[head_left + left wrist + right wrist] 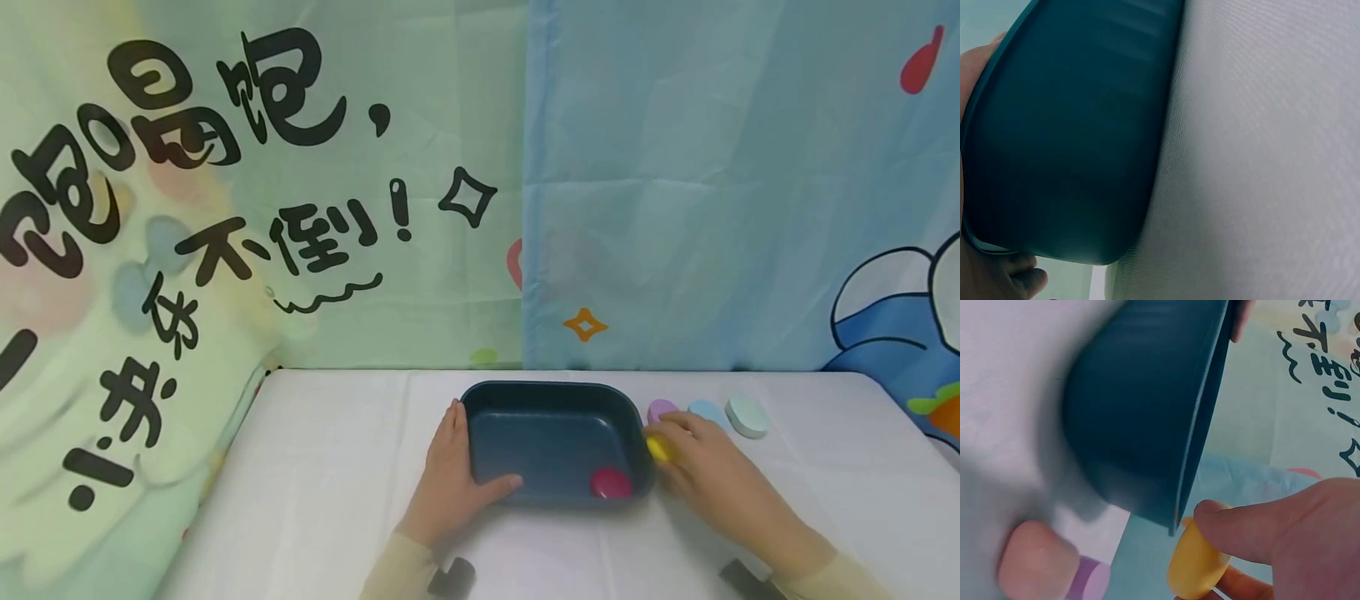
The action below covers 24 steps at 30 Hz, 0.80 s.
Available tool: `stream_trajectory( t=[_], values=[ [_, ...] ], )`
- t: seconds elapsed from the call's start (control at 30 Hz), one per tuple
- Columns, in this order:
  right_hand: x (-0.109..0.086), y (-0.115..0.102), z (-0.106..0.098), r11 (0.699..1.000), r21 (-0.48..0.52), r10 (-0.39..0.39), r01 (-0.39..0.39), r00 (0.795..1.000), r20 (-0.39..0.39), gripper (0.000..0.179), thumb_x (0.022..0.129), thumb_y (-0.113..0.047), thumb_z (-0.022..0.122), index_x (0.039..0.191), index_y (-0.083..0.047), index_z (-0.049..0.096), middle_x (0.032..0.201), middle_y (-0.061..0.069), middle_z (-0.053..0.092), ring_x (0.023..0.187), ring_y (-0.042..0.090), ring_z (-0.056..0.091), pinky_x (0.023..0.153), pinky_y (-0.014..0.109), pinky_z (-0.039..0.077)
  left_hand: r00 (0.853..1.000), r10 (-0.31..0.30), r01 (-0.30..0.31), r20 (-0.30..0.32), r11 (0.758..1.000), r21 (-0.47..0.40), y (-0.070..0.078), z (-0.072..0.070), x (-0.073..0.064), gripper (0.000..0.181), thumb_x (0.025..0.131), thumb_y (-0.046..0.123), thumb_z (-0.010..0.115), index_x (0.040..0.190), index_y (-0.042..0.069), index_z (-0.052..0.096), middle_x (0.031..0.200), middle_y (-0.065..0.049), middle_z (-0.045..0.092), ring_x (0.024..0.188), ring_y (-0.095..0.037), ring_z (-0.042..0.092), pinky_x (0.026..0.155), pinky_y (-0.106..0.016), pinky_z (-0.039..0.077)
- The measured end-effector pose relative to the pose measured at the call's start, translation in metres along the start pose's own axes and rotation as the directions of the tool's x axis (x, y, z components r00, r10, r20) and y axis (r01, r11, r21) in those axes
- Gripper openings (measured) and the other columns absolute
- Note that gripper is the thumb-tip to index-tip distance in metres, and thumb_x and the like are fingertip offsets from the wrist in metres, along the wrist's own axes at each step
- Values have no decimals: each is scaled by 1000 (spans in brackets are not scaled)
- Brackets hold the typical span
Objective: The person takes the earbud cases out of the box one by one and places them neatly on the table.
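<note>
A dark blue rectangular tray point(555, 433) with rounded corners stands on the white table. My left hand point(457, 483) holds its left end, fingers along the outer side and thumb over the front rim. Inside the tray's front right corner lies a glossy deep-pink rounded piece point(611, 482). Just outside the right rim, my right hand point(705, 467) pinches a yellow rounded piece point(1197, 559) between thumb and fingers. Behind that hand lie a purple piece point(662, 409), a light blue one point(707, 411) and a pale mint one point(747, 416).
A peach-coloured rounded piece point(1038, 562) sits beside the purple one in the right wrist view. White cloth covers the table point(315, 500). Printed curtains point(420, 275) hang along its back edge and at the left.
</note>
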State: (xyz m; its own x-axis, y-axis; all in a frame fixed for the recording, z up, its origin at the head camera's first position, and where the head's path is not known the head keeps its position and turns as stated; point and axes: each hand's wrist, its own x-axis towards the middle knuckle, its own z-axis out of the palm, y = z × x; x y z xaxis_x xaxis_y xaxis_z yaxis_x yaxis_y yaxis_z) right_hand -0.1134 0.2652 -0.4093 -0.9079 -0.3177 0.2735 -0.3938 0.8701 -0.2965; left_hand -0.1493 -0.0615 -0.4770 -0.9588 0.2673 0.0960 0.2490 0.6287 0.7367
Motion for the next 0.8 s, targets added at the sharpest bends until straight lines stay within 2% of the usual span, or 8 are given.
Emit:
stream_trajectory(
  t=[0.13, 0.23, 0.4, 0.47, 0.53, 0.63, 0.8],
  values=[
    [-6, 1, -2, 995, -6, 101, -100, 992, 80, 41, 81, -3, 81, 119, -4, 66, 121, 21, 59, 110, 39, 53, 92, 60, 50, 1000, -2, 2, 1, 1000, 0, 1, 0, 1, 121, 81, 61, 75, 160, -1, 7, 167, -19, 6, 154, -34, 7, 120, -53, 21],
    [-10, 2, -2, 989, -17, 148, -147, 983, 113, 39, 84, -9, 80, 120, -4, 66, 121, 21, 59, 109, 40, 53, 92, 61, 50, 1000, -1, 1, -3, 1000, 3, 1, 0, 1, 120, 81, 59, 75, 160, -2, 7, 167, -20, 7, 153, -35, 8, 120, -53, 22],
    [-19, 6, -1, 991, -5, 131, -131, 988, 84, 29, 88, -12, 77, 115, -7, 67, 120, 19, 60, 109, 40, 54, 94, 62, 48, 1000, 0, 0, -7, 1000, 1, 2, -1, 1, 120, 82, 57, 77, 159, -3, 8, 166, -21, 7, 153, -37, 9, 119, -54, 22],
    [-20, 7, 0, 986, -3, 164, -165, 980, 114, 28, 90, -14, 75, 117, -8, 68, 122, 20, 60, 111, 42, 53, 95, 64, 47, 1000, 2, -2, -7, 1000, 0, 2, -1, 1, 120, 82, 57, 76, 159, -3, 8, 166, -22, 7, 153, -37, 9, 119, -54, 21],
    [-21, 7, 1, 975, -8, 219, -221, 961, 168, 29, 92, -15, 74, 120, -9, 67, 126, 22, 58, 114, 44, 51, 95, 66, 45, 1000, 3, -3, -7, 1000, 0, 2, -1, 1, 120, 82, 58, 76, 159, -3, 8, 166, -22, 7, 153, -37, 9, 119, -54, 21],
    [-24, 8, 4, 965, -10, 256, -260, 942, 216, 33, 91, -11, 73, 123, -9, 66, 128, 23, 57, 114, 44, 51, 94, 66, 46, 1000, 6, -6, -8, 1000, 0, 1, -1, 1, 121, 81, 59, 76, 159, -3, 8, 166, -22, 7, 153, -37, 9, 119, -54, 22],
    [-31, 10, 9, 968, -9, 246, -250, 945, 216, 36, 93, -14, 72, 128, -7, 65, 124, 22, 59, 112, 41, 54, 94, 63, 48, 1000, 0, 0, -3, 1000, 2, 1, 0, 2, 122, 81, 60, 76, 160, -1, 7, 167, -20, 6, 153, -34, 8, 120, -53, 21]
  ],
)
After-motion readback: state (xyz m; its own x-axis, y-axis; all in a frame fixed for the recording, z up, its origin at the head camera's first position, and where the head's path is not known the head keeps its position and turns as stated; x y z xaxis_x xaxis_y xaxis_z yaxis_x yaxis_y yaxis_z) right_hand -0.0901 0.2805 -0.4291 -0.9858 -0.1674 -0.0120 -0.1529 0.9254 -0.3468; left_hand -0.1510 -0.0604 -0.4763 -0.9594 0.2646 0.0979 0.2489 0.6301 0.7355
